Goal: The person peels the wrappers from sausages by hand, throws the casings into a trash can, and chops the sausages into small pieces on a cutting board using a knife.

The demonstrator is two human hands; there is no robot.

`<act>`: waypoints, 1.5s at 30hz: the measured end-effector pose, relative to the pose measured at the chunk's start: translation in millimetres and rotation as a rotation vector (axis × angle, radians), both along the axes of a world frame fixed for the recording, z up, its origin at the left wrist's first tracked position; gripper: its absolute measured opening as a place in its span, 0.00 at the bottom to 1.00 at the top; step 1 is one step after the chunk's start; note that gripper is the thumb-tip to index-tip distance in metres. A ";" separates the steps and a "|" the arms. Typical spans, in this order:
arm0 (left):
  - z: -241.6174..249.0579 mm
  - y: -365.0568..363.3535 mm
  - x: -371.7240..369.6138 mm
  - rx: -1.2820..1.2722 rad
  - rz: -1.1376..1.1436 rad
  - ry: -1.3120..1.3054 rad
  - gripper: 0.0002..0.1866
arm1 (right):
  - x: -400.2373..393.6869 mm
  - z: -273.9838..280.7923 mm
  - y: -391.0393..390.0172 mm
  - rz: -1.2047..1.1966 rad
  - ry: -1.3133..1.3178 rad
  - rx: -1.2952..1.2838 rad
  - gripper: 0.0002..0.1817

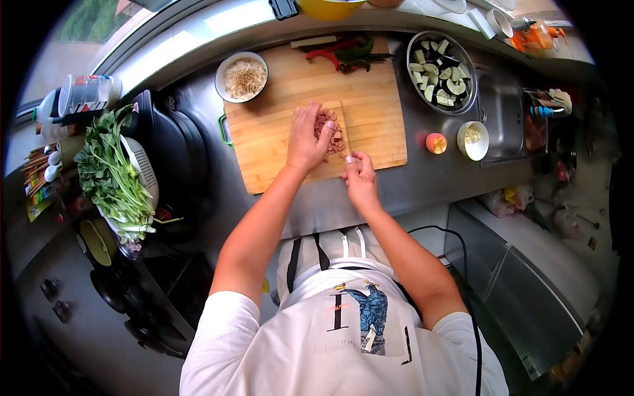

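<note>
Chopped pink meat lies in a small heap on the wooden cutting board. My left hand rests against the heap's left side, thumb apart from the fingers and laid over the pieces. My right hand is closed near the board's front edge, around the near end of a narrow, edge-on tool that looks like a knife. Its thin upright line runs along the heap's right side. At the board's back lie red and green peppers and a pale stick-shaped piece.
A bowl of shredded food overlaps the board's back left corner. Rightward are a bowl of cut eggplant, a small bowl, a reddish round item and the sink. Leafy greens fill a basket at left.
</note>
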State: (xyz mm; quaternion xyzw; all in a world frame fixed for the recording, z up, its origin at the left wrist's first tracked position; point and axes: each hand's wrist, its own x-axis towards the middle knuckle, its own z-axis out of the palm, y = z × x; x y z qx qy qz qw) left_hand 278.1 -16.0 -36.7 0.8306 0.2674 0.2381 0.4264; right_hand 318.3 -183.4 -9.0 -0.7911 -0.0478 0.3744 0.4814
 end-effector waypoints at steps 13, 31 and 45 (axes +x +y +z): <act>39.9 15.6 -11.4 -1.165 0.243 -0.415 0.36 | 34.5 8.6 -13.7 0.028 0.034 0.000 0.19; 35.9 17.5 -78.5 -1.326 0.507 -0.198 0.11 | 115.5 -11.4 -30.2 0.320 -0.795 -0.318 0.26; 5.4 -20.5 -75.9 -0.345 0.263 0.563 0.10 | 58.1 15.7 -11.1 0.366 -0.521 -0.153 0.07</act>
